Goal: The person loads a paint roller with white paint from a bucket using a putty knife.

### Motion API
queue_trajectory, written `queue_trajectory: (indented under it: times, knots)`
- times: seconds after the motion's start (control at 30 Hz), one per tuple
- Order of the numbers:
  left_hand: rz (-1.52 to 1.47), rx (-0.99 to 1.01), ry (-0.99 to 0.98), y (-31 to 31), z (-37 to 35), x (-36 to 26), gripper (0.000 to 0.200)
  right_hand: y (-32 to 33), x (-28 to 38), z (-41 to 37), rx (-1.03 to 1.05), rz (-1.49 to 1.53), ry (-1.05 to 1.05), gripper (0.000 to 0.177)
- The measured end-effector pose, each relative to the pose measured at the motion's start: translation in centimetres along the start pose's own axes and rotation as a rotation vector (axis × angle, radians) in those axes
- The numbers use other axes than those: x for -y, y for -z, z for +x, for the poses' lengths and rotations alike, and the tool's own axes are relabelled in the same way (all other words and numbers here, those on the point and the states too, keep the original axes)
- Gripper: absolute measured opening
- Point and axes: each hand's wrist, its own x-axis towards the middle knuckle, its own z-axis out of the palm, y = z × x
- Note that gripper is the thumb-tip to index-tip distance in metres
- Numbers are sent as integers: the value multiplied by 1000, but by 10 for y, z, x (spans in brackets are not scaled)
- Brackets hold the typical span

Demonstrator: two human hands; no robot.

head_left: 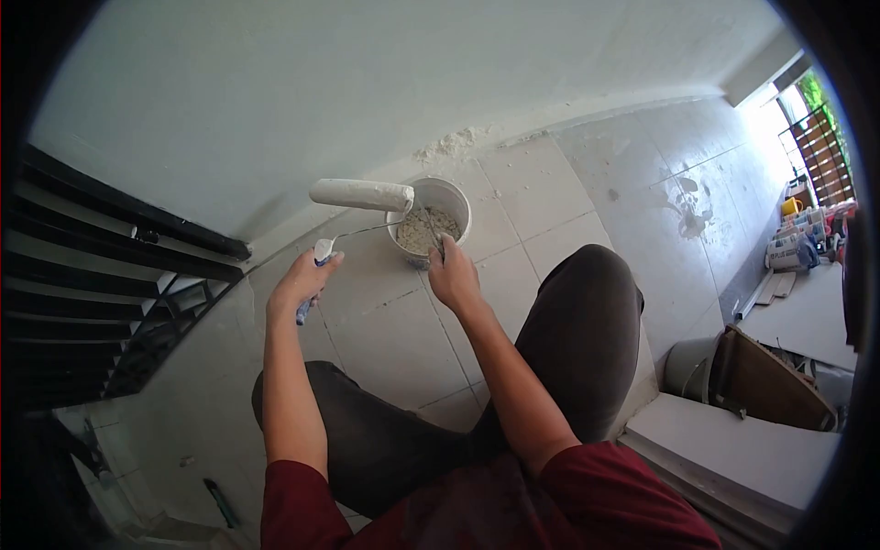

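A paint roller (362, 194) with a white, coated sleeve is in my left hand (304, 282), which is closed round its blue and white handle. The sleeve is held just left of a white bucket (463, 229), its near end by the rim. Lumpy off-white material (423, 235) lies inside the bucket. At the bucket's near rim, my right hand (454, 275) is closed on a thin grey tool (433, 225) that reaches into the bucket. Its exact kind I cannot make out.
Behind the bucket runs a pale wall (367, 82) with crumbs of material (454, 144) at its foot. Black metal slats (82, 266) stand at left. A grey bucket (689, 367), boards and bags (793, 249) crowd the right. White splashes (692, 215) mark the tiles.
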Motion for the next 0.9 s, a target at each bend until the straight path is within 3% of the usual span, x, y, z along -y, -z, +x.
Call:
queue_trajectory:
  times: [0.13, 0.37, 0.63, 0.9]
  knots:
    - [-57, -16, -26, -7, 12, 3, 46, 2, 0, -6, -61, 43, 49, 45]
    - [-68, 30, -35, 12, -9, 5, 43, 13, -5, 3, -134, 89, 36, 42]
    - [-161, 142, 93, 34, -38, 25, 47, 25, 20, -4, -156, 181, 76, 41]
    - [-110, 142, 175, 28, -22, 26, 49, 4, 1, -8, 73, 124, 33, 39]
